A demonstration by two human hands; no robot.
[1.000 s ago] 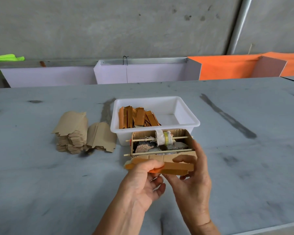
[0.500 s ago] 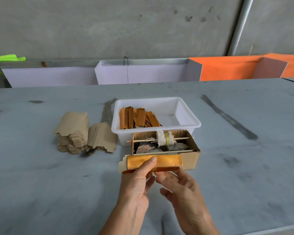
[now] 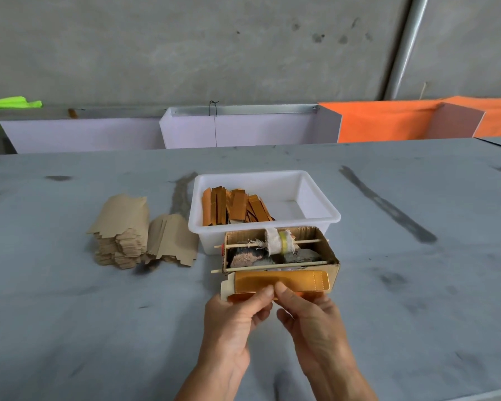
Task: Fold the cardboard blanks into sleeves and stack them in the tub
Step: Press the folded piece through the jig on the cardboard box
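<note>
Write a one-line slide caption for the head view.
Both hands pinch a gold cardboard blank before a small cardboard box, with folded sleeves in the white tub.

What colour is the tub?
White; the tub shows plainly in the head view.

- Left hand (image 3: 234, 324): back toward the camera, forearm rising from the lower edge; thumb and curled fingers (image 3: 261, 312) pinch the gold blank (image 3: 281, 280).
- Right hand (image 3: 313, 322): beside the left, thumb tips almost touching; thumb lies on the blank's near edge, fingers curled beneath.
</note>
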